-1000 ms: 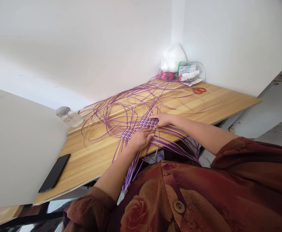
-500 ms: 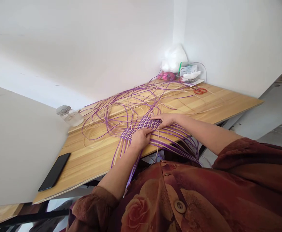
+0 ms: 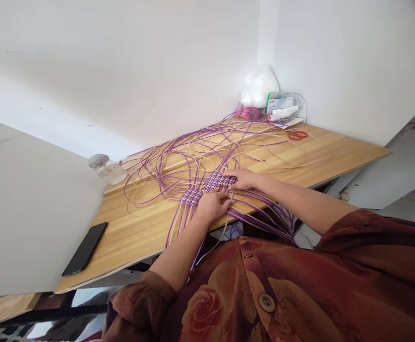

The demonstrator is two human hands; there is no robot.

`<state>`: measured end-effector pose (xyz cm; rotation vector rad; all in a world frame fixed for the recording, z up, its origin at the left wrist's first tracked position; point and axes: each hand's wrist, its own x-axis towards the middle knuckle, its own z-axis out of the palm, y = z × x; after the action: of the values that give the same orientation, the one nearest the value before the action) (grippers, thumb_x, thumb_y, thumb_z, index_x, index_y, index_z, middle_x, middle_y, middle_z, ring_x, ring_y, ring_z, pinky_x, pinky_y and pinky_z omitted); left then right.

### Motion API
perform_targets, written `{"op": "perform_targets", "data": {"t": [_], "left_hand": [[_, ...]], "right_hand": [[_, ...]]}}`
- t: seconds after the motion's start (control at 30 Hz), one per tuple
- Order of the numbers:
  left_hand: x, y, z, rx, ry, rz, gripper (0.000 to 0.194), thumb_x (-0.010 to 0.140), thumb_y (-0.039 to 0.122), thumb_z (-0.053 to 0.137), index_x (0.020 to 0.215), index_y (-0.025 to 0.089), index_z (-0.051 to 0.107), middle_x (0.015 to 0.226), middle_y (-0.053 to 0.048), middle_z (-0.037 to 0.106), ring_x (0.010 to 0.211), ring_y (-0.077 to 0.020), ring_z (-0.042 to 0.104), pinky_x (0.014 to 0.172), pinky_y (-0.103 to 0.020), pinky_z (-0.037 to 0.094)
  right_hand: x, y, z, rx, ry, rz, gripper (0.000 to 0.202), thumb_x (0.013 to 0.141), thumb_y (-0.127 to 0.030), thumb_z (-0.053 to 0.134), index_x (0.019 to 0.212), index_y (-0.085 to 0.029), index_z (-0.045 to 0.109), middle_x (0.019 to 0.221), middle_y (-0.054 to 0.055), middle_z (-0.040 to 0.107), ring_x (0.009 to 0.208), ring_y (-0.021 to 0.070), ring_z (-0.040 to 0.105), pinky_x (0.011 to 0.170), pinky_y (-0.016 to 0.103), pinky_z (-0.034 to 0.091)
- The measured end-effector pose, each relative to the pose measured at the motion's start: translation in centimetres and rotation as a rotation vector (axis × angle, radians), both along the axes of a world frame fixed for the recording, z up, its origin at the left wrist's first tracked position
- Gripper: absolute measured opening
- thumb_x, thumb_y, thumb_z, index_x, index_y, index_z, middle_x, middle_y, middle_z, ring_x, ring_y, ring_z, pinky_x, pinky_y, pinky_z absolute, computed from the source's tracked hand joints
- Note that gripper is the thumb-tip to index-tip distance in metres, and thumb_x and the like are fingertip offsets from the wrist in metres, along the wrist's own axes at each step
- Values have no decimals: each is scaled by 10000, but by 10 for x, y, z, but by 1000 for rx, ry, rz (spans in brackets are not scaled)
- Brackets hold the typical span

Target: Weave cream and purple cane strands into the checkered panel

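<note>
Because strands (image 3: 160, 178) trail loose, the weave (image 3: 215, 180) likely needs steadying: left hand (image 3: 212, 206) half-open on it, right hand (image 3: 245, 179) spread over its edge; whether either pinches, I can't tell.

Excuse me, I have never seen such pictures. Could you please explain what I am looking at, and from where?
There is no machine: a person works with bare hands. The camera is worn on the head and looks forward and down. The left hand and right hand both touch a purple-and-beige woven piece; whether the fingers pinch a strand is too small to tell. Loose strands spread across the wooden table. A black phone, a clear container and orange scissors are there too.
</note>
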<state>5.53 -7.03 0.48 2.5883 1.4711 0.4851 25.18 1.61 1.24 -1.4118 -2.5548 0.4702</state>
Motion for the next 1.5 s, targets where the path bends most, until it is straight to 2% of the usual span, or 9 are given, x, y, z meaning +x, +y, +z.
{"op": "perform_targets", "data": {"t": [0.2,0.33,0.57,0.67,0.83,1.0,1.17,1.33,1.5], "left_hand": [[-1,3,-2,-14,10,56,273,918,376,519,1022,292,757,1069,-44,757,1031,-230,697,964,-388,519],[-5,5,-8,8,2,59,287,937,327,479,1026,315,752,1070,-21,758,1082,-227,679,1074,-462,435],[-7,3,-11,12,-108,-2,259,889,337,559,1059,279,744,1213,-27,711,1057,-225,688,994,-379,509],[-14,1,-6,-64,-219,-54,272,899,380,551,1047,267,750,1155,-9,736,1082,-215,679,973,-334,521],[-53,-2,2,-30,-454,153,372,963,425,438,1112,234,720,1093,-21,754,1026,-194,694,923,-309,537],[-79,-16,-6,40,-344,161,396,963,434,443,1207,204,653,1216,-73,700,1158,-217,629,1034,-367,478],[-67,-37,-8,25,-166,181,715,885,614,498,1436,164,439,1435,-150,536,1381,-304,429,1165,-502,311],[-51,-53,-3,-29,-42,220,1059,728,766,572,1543,179,237,1566,-155,360,1471,-371,247,1190,-597,156],[-51,-54,-5,-38,-10,238,949,791,675,567,1545,198,242,1577,-119,352,1481,-362,222,1195,-582,125]], "right_hand": [[-1,-6,-5,77,-16,21,658,876,-502,576,1447,-186,493,1486,86,480,1382,245,444,1153,356,350],[-6,-10,-4,111,-54,48,620,900,-477,536,1465,-229,474,1507,73,453,1388,257,435,1143,381,363],[-29,-19,-2,190,-75,-145,457,884,-453,540,1293,-279,648,1306,71,649,1183,314,610,994,441,488],[-29,-21,-8,230,-60,-172,449,901,-481,522,1262,-256,669,1276,92,665,1159,316,623,966,436,505],[-15,-18,-23,281,-16,-38,525,958,-521,436,1354,-218,597,1416,88,561,1355,261,470,1133,395,377],[-7,-14,-28,282,13,29,517,964,-489,446,1366,-196,587,1442,105,532,1383,260,439,1160,405,344],[-6,-15,-27,304,44,50,497,962,-481,464,1349,-201,601,1411,94,564,1360,245,469,1156,392,354],[-7,-19,-24,332,56,62,459,973,-452,454,1328,-210,614,1372,62,601,1320,252,507,1125,412,391],[-11,-24,-19,343,59,23,461,964,-478,462,1281,-198,645,1327,72,633,1294,277,529,1087,450,428]]}}
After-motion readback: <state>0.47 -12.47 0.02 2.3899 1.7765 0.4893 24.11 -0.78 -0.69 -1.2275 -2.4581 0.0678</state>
